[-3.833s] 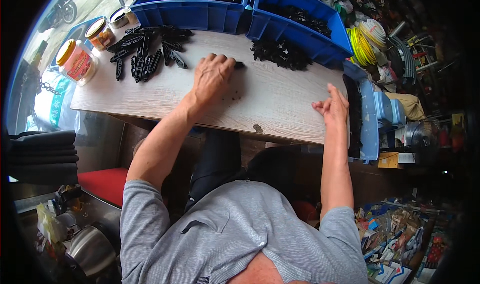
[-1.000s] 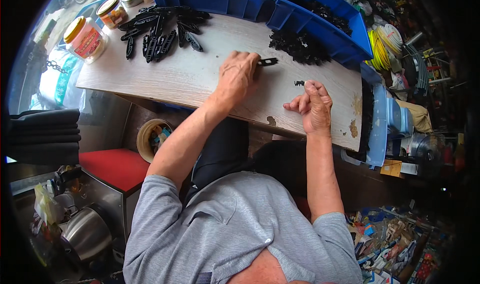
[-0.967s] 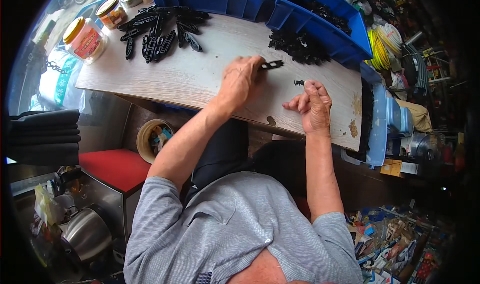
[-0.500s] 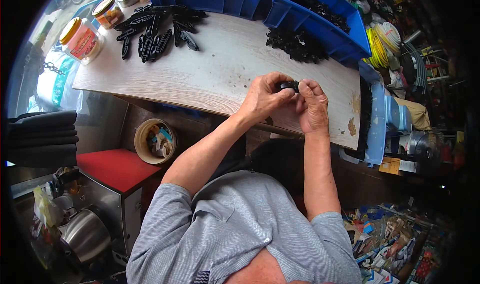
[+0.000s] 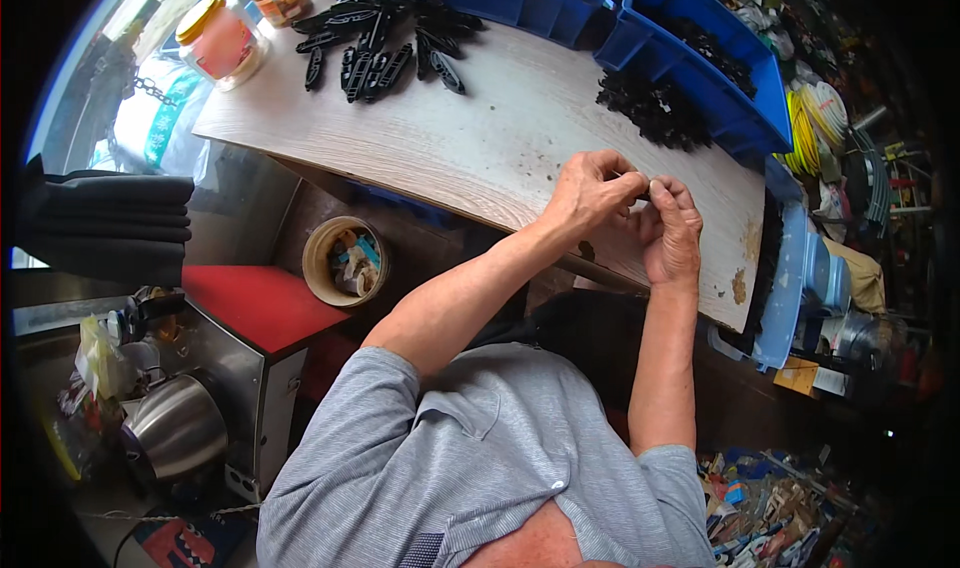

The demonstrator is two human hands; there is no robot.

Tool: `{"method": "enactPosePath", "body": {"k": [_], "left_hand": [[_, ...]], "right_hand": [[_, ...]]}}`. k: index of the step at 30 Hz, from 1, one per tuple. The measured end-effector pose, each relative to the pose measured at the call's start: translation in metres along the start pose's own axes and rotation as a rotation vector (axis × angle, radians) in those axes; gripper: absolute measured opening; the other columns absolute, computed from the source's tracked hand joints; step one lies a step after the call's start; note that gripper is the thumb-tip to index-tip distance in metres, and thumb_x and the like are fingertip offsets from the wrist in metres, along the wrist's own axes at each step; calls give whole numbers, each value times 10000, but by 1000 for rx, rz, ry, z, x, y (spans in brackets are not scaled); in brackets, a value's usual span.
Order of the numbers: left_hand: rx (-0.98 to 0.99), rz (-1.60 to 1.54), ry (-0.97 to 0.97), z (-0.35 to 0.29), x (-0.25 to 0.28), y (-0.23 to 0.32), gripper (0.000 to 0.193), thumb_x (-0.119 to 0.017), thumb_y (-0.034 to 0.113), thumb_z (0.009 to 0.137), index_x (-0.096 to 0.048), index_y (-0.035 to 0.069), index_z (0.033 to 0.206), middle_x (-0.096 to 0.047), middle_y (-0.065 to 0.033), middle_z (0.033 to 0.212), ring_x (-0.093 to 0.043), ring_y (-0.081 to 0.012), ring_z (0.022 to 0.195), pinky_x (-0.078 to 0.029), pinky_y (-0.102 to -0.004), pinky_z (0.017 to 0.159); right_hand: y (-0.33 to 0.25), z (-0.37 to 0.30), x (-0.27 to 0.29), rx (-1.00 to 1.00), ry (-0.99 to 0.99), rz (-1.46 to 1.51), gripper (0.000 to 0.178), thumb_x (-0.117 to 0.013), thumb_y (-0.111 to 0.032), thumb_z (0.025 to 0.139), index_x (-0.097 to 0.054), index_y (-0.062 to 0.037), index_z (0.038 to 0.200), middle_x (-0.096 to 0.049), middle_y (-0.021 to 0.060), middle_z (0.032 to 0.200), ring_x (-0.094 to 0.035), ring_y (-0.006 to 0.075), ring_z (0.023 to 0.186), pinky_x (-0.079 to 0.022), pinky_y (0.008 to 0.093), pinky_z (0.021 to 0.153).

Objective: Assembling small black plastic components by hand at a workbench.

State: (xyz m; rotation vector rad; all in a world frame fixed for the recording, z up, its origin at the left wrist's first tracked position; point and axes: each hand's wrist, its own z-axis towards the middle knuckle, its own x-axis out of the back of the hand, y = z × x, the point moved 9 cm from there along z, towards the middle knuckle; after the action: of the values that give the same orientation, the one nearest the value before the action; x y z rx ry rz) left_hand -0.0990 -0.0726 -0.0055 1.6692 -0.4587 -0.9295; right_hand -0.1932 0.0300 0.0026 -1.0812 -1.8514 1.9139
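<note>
Left hand [image 5: 600,190] and right hand [image 5: 672,230] meet above the near right of the table [image 5: 480,118]. Steady handling likely requires bracing with one grip while the other applies light, even pressure. Both grips appear pinched on a black part [image 5: 644,196], which lies directly between their fingertips, mostly hidden. Beyond, at far right, lies a heap of black pieces [image 5: 655,110].

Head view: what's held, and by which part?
A small black piece, mostly hidden, between left hand and right hand; gripped part can't be told.
</note>
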Motion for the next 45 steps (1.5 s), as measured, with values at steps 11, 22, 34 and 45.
{"method": "enactPosePath", "body": {"k": [11,22,34,45], "left_hand": [[71,-174,-12,-5,4,5,230,-713,162,836,-669,-58,884,-637,-75,711,-587,-105,599,-496,-241,528],[168,-107,-122,-2,-1,6,310,-732,249,895,-663,-47,958,-643,-65,719,-591,-101,560,-485,-221,521],[273,-90,-164,1,-2,-1,213,-635,178,877,-655,-32,911,-681,-86,807,-666,-128,662,-550,-236,607],[251,-130,-184,2,-3,-4,186,-654,141,853,-646,-35,912,-684,-89,818,-677,-129,682,-556,-235,617]], "right_hand": [[5,7,1,-105,-24,-227,215,-690,-288,913,-626,-83,919,-500,-39,622,-407,53,469,-345,202,461],[5,2,1,11,-75,-90,188,-712,-147,902,-635,-71,1056,-636,-6,830,-509,36,547,-402,180,492],[6,-3,1,46,-11,16,150,-729,-92,877,-667,-103,1012,-621,-35,817,-523,43,635,-432,181,573],[2,-4,1,106,8,52,125,-748,-120,883,-674,-105,982,-626,-41,825,-532,53,637,-424,187,569]]}}
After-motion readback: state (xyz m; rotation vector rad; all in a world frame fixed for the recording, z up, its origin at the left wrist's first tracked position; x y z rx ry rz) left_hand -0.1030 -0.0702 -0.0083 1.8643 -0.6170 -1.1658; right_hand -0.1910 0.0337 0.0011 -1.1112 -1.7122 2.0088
